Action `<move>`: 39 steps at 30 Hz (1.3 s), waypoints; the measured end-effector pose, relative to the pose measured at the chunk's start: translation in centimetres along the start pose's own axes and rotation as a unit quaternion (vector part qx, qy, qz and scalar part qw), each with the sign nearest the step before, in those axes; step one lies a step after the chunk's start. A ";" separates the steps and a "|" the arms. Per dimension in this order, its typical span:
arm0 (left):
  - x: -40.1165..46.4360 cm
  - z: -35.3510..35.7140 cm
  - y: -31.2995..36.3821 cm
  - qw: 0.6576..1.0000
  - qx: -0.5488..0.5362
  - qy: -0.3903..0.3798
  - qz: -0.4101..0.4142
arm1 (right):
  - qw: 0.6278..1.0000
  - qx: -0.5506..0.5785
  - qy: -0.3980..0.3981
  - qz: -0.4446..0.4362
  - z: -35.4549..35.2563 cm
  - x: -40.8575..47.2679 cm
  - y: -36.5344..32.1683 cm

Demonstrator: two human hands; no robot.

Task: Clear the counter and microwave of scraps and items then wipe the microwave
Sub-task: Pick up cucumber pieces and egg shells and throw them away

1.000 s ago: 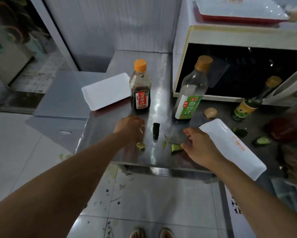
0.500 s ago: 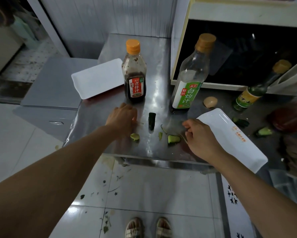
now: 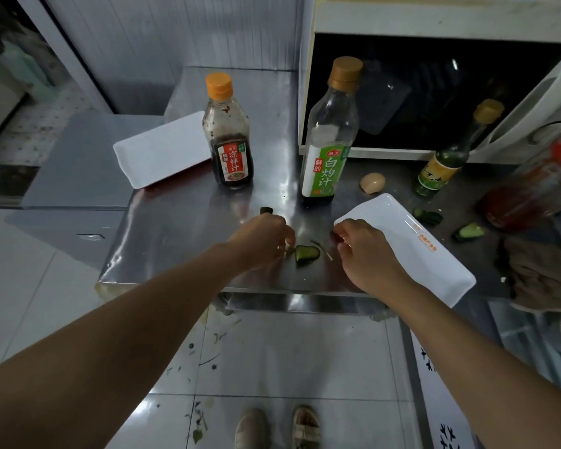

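The cucumber chunk lies just below the frame's centre on the steel counter, a thin green peel strip at its right. The left hand has slid rightward from half a second ago and now touches the chunk's left side, fingers curled over smaller bits; whether it grips any I cannot tell. The right hand, loosely curled, rests at the white tray edge. Judging by this, scraps are being gathered; the microwave at upper right awaits wiping.
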State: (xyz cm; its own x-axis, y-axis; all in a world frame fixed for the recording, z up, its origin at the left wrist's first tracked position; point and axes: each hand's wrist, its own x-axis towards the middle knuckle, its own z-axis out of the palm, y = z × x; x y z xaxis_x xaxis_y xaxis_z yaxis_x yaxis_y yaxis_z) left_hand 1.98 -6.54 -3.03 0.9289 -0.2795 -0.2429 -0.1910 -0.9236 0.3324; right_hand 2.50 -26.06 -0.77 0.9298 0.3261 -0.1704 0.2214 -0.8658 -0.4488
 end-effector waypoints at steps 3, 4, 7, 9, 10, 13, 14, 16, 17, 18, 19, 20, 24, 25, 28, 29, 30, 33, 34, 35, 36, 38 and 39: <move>0.1 0.6 0.2 1.000 0.020 -0.004 0.012 | 1.000 -0.002 0.004 -0.005 0.0 -0.4 0.5; 0.1 0.7 0.2 1.000 0.020 0.003 0.014 | 1.000 -0.001 0.007 -0.006 0.0 -0.4 0.7; 0.2 0.9 0.0 1.000 0.009 0.017 0.014 | 1.000 0.003 0.015 -0.008 -0.2 -0.7 0.8; 0.1 0.8 -0.2 1.000 0.001 0.016 0.012 | 1.000 0.008 0.021 -0.008 -0.3 -0.8 0.9; 0.0 0.7 -0.2 1.000 -0.004 0.017 0.010 | 1.000 0.008 0.023 -0.008 -0.3 -0.8 0.9; 0.0 0.8 -0.2 1.000 -0.006 0.026 0.008 | 0.999 0.013 0.031 -0.011 -0.3 -0.8 1.1; 0.0 0.8 -0.3 1.000 -0.003 0.029 0.005 | 0.999 0.013 0.032 -0.012 -0.3 -0.8 1.2; 0.1 1.0 -0.4 0.999 0.001 0.034 -0.003 | 0.999 0.014 0.034 -0.012 -0.3 -0.8 1.2; 0.1 1.1 -0.4 0.999 0.002 0.037 -0.006 | 0.999 0.015 0.036 -0.013 -0.3 -0.8 1.2; 0.1 1.2 -0.4 0.999 0.003 0.040 -0.010 | 0.999 0.016 0.038 -0.014 -0.2 -0.8 1.2; 0.1 1.3 -0.4 0.999 0.004 0.043 -0.013 | 0.999 0.017 0.040 -0.015 -0.2 -0.8 1.2; 0.1 1.4 -0.4 0.999 0.003 0.046 -0.015 | 0.999 0.017 0.042 -0.016 -0.2 -0.9 1.2; 0.0 1.5 -0.4 0.998 -0.001 0.049 -0.032 | 0.999 0.018 0.048 -0.015 -0.2 -0.9 1.2; 0.0 1.6 -0.3 0.998 0.000 0.049 -0.036 | 0.999 0.019 0.049 -0.013 -0.2 -0.9 1.1; -0.1 1.7 -0.2 0.998 0.002 0.049 -0.042 | 0.998 0.021 0.050 -0.010 -0.4 -0.9 1.1; -0.2 1.7 -0.1 0.998 0.002 0.050 -0.043 | 0.998 0.022 0.051 -0.010 -0.4 -0.9 1.1; -0.2 1.7 -0.1 0.998 0.001 0.050 -0.045 | 0.998 0.021 0.052 -0.010 -0.4 -0.9 1.1; -0.4 1.7 0.1 0.997 -0.007 0.049 -0.056 | 0.998 0.018 0.051 -0.008 -0.4 -1.0 1.1; -0.4 1.6 0.1 0.996 -0.024 0.052 -0.064 | 0.998 0.019 0.051 -0.009 -0.4 -1.0 1.1; -0.5 1.4 0.2 0.995 -0.045 0.058 -0.073 | 0.998 0.020 0.052 -0.009 -0.4 -1.0 1.1; -0.6 1.2 0.3 0.992 -0.064 0.066 -0.081 | 0.998 0.021 0.052 -0.009 -0.5 -1.0 1.0; -0.7 0.5 0.3 0.990 -0.074 0.085 -0.086 | 0.998 0.024 0.051 -0.007 -0.6 -0.9 1.0; -0.5 0.2 0.2 0.990 -0.068 0.094 -0.083 | 0.998 0.025 0.051 -0.005 -0.7 -0.9 0.9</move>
State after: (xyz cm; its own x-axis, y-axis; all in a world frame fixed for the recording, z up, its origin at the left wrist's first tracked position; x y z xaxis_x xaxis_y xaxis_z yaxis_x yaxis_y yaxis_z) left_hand 1.39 -6.67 -3.06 0.9889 -0.0621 -0.1352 0.0012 -0.9055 0.4244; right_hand 2.07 -27.44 -0.42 0.9532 0.2922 -0.0776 0.2177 -0.8416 -0.4943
